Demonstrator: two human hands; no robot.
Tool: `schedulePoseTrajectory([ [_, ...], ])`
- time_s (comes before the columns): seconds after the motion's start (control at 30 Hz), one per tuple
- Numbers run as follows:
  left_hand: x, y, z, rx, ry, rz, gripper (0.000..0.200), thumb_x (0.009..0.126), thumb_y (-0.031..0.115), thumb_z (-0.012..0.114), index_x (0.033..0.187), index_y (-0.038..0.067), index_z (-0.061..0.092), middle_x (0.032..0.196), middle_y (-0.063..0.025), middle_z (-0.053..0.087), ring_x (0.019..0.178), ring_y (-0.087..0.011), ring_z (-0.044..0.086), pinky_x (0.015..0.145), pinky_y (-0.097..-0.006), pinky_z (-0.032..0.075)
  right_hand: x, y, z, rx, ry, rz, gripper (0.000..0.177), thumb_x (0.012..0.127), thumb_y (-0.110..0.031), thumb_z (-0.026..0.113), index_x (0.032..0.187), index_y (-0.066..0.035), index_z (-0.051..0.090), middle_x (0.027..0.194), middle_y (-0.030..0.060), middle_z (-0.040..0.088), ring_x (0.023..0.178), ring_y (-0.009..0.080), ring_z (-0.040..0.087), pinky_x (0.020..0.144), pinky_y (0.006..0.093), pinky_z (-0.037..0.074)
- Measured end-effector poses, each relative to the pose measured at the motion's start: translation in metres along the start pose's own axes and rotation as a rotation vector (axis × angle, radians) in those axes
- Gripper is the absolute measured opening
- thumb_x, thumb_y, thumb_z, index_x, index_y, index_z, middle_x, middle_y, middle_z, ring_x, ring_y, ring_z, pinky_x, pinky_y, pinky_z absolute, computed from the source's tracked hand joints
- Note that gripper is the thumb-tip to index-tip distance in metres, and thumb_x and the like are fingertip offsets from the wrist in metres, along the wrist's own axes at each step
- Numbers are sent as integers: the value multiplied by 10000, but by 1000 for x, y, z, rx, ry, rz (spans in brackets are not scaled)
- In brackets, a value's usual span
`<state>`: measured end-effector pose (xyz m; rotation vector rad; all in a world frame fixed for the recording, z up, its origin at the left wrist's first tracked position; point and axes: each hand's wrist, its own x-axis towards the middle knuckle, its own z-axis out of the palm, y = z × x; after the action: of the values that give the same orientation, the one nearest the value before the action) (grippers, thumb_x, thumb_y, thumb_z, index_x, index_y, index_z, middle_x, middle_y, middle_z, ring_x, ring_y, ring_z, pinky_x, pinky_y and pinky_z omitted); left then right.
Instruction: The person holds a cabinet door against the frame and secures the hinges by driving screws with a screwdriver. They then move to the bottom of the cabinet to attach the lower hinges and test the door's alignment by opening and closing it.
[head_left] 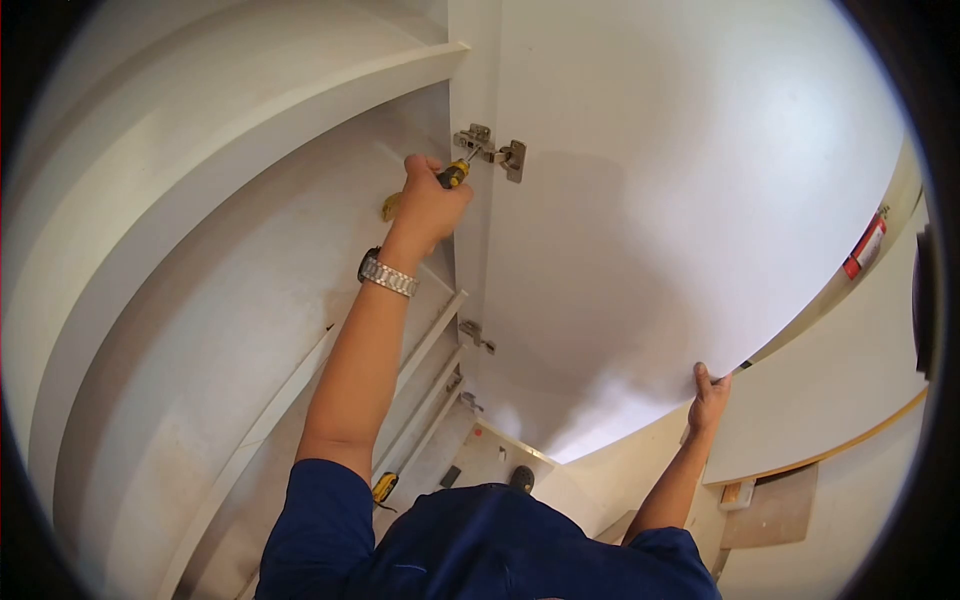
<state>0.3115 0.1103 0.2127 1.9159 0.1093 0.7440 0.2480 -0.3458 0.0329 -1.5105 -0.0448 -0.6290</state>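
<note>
My left hand [430, 205], with a metal-band watch on the wrist, is closed around a yellow-and-black screwdriver [455, 174]. The screwdriver's tip meets the metal hinge [476, 139] where the white door [640, 230] joins the cabinet side. The hinge's cup end [514, 161] sits on the door's inner face. Lower down, my right hand [708, 398] grips the free edge of the door, thumb on the inner face and the other fingers mostly hidden behind it. The door stands open.
White shelves [270, 140] curve across the left. Lower hinges [474, 335] show along the same cabinet side. A yellow-and-black tool [384, 487] lies near my left elbow. A red-and-white packet [865, 247] is at the right, above a white panel [830, 400].
</note>
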Motion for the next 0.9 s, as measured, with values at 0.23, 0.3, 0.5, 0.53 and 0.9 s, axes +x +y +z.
schedulePoseTrajectory([
  [0.23,-11,7,2,466,142,485,245,881,144,539,985,-50,429,955,-263,531,818,-440,568,705,-444,501,0,1,0,17,10,-19,552,818,-173,696,1256,22,423,1137,122,564,1017,211,536,915,326,406],
  [0.3,-15,12,1,489,142,439,239,911,179,508,959,-50,459,949,-269,552,821,-433,572,693,-445,495,-3,-3,-2,21,-27,16,598,823,-215,698,1279,38,406,1195,138,533,1080,232,504,960,340,374],
  [0.5,6,5,-1,-108,9,-178,365,957,317,413,1006,-37,486,878,-221,622,837,-341,614,697,-427,483,-2,3,-4,18,-3,14,594,817,-216,706,1268,38,415,1191,138,535,1083,234,504,962,339,374],
  [0.53,6,-2,1,-69,29,-118,352,952,302,425,1018,-40,474,893,-220,611,842,-341,612,709,-426,482,-3,4,-5,19,-2,11,588,817,-213,706,1264,38,419,1188,138,537,1081,233,505,961,338,375],
  [0.9,-15,-2,9,389,229,383,263,926,196,473,980,-61,463,934,-265,541,839,-434,564,723,-471,471,-5,3,-4,62,-5,2,567,815,-197,709,1257,27,432,1176,127,547,1068,226,511,958,334,379],
])
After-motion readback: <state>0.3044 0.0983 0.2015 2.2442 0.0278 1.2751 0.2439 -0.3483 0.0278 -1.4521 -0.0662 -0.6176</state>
